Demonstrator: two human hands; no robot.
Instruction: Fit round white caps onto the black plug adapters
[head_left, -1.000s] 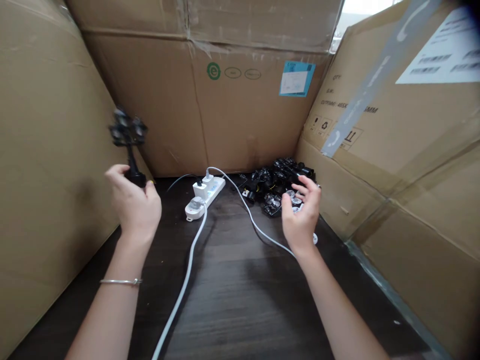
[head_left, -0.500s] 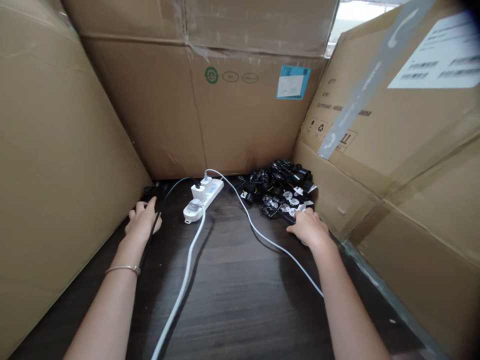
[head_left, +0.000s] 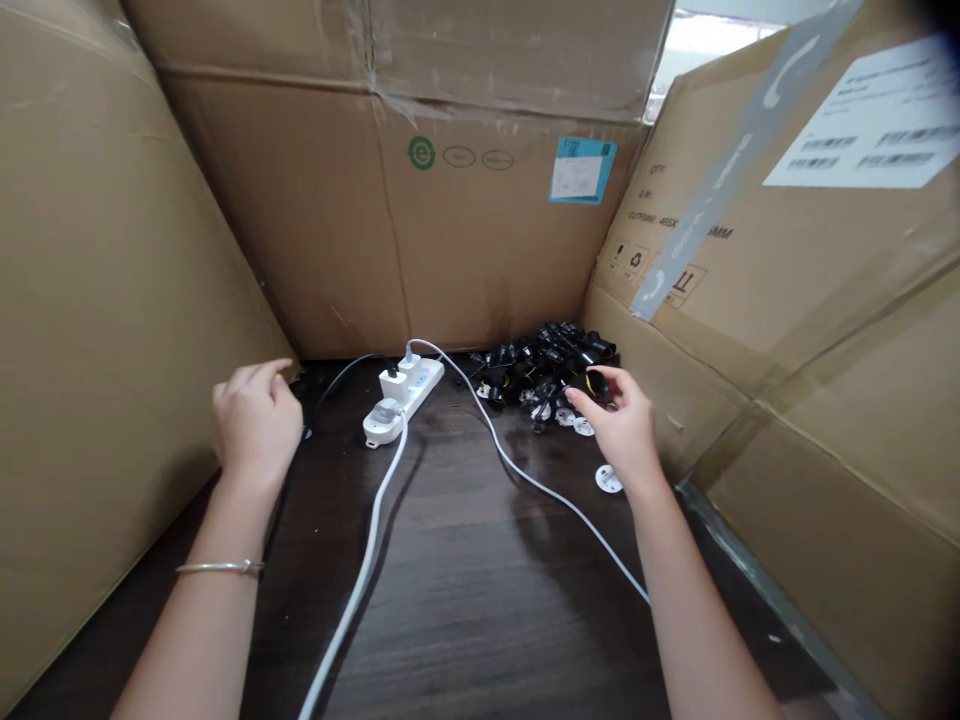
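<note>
My right hand [head_left: 624, 430] hovers at the near edge of a pile of small black parts [head_left: 544, 362] by the right-hand cardboard box. Its fingertips pinch one small black part with a yellow spot [head_left: 598, 384]. My left hand [head_left: 255, 425] is raised just above the dark table beside the left cardboard box, fingers loosely bent and apart, holding nothing. A black cable [head_left: 330, 383] runs under and past it toward the white power strip [head_left: 403, 399].
Tall cardboard boxes [head_left: 480, 240] wall in the dark wooden table [head_left: 465, 590] on the left, back and right. A white cable [head_left: 360, 590] leaves the power strip toward me, another [head_left: 555, 500] runs right. Small white discs [head_left: 608, 479] lie near the pile.
My left hand set down the black item it held up and has lifted off the table, empty. My right hand dipped to the pile and rose pinching a black part.
</note>
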